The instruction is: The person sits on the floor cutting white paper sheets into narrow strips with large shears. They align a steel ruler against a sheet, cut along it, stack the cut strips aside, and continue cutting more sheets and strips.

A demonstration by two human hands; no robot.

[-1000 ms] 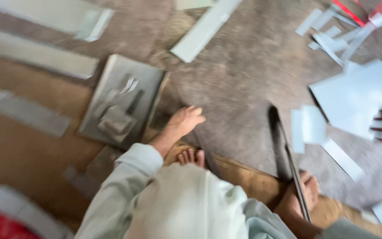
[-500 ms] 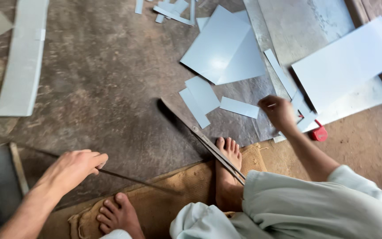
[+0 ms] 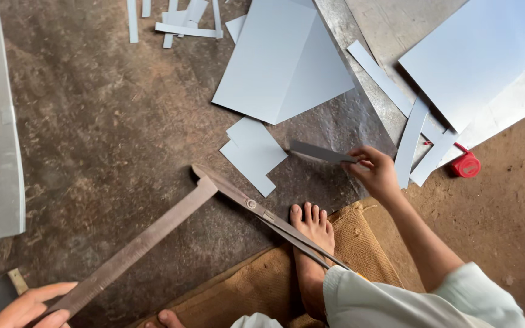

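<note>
Shears (image 3: 214, 209) lie open across lower centre, long handle gripped by the left hand (image 3: 28, 307) at bottom left; right hand (image 3: 377, 173) pinches a small metal offcut (image 3: 320, 152) mid-frame; bare foot (image 3: 311, 237) beside the blades risks a nick

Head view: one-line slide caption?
Left hand grips long shears handle; right hand lifts small metal strip.

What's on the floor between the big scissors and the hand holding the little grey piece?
In the head view, a bare foot lies between the shears and right hand.
</note>
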